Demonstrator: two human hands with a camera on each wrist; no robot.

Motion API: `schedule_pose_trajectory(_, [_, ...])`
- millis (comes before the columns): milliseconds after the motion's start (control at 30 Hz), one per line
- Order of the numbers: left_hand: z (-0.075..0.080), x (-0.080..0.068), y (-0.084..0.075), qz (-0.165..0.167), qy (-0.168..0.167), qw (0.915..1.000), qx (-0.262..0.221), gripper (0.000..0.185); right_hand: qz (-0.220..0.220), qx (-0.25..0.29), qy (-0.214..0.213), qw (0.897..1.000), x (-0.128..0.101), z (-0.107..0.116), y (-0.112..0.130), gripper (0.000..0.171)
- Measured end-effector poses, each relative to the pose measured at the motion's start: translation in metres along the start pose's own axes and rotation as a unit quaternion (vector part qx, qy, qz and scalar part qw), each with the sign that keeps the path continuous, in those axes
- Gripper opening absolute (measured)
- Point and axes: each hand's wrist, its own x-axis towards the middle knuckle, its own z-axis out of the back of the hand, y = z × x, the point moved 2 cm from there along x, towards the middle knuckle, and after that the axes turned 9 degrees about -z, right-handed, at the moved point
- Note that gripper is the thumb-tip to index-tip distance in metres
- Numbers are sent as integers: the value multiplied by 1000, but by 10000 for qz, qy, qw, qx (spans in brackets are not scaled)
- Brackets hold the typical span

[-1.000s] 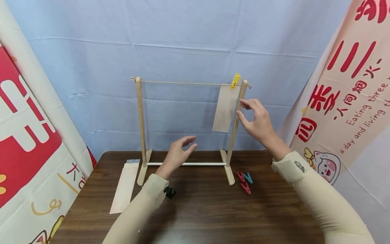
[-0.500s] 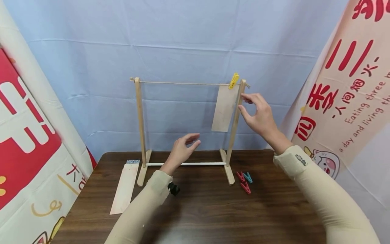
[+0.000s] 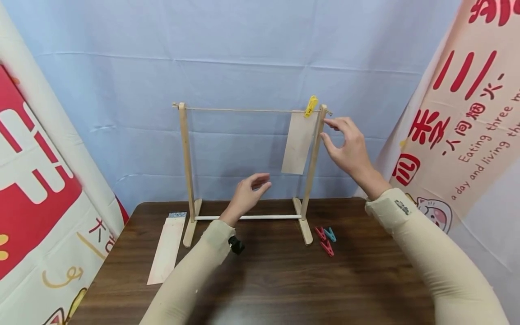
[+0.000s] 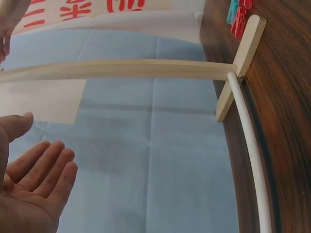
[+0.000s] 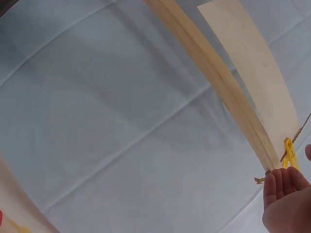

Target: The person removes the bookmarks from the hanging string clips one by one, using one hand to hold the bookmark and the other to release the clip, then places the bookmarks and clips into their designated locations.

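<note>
A pale paper strip [image 3: 298, 143] hangs from the string of a wooden stand [image 3: 184, 158], held near its top right corner by a yellow clothespin [image 3: 311, 107]. My right hand [image 3: 350, 146] is beside the stand's right post, thumb and fingers apart with nothing between them. In the right wrist view its fingertips [image 5: 286, 175] overlap the post's top, close to the clothespin. Lower down, my left hand [image 3: 246, 194] is in front of the stand above its white crossbar [image 3: 270, 217]. The left wrist view shows that palm bare and its fingers [image 4: 48, 165] loosely bent.
Two red clothespins [image 3: 327, 248] and a blue clothespin [image 3: 330, 234] lie on the dark wooden table [image 3: 284, 284], right of the stand. Pale paper strips [image 3: 167, 253] lie at the left, with a blue patterned piece [image 3: 177, 215] at their far end. Light blue cloth [image 3: 243, 45] hangs behind.
My left hand has drifted right and slightly up. The right hand has risen along the right post and shifted a little rightward, still holding nothing. Paper strip and clothespins stay in place.
</note>
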Motion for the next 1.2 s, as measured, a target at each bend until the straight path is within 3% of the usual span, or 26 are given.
schedule_pose_trajectory(567, [-10,19,-1,34,201,9996,-213,46,219,159,-226,9994,22,3,7,35])
schedule_pose_trajectory(767, [-12,28,-2,55,287,9996,-29,49,226,82,-248,9994,30,4,7,36])
schedule_pose_trajectory(1200, [-23,37,3,4,506,9985,220,55,-32,-57,79,9999,46,2,4,41])
